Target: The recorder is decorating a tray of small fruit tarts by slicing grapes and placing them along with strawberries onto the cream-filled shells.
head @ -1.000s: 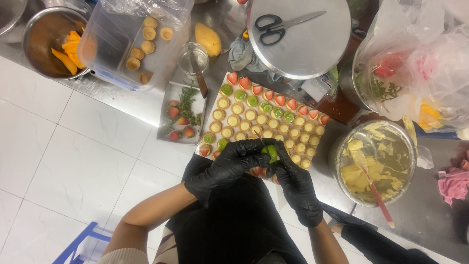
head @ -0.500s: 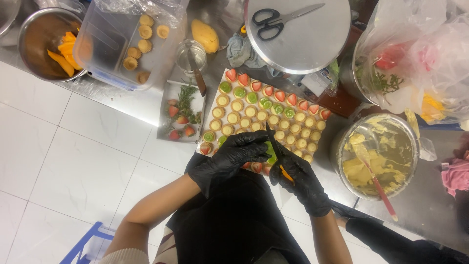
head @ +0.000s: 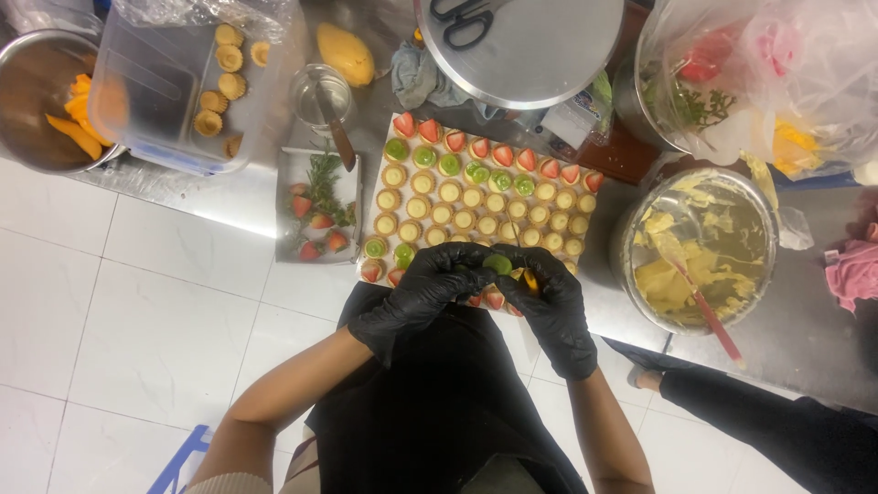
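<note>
Fruit (head: 497, 263), small, round and green, sits pinched between gloved left hand (head: 430, 288) and right hand (head: 547, 297).

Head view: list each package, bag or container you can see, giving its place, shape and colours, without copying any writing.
Clear plastic tub: top left, boxy, holds pale tart shells.
Plastic bags: top right, clear and crumpled, red, green and yellow inside.
Small carton: under the round steel lid, white with green.
No signs or screens show.
</note>
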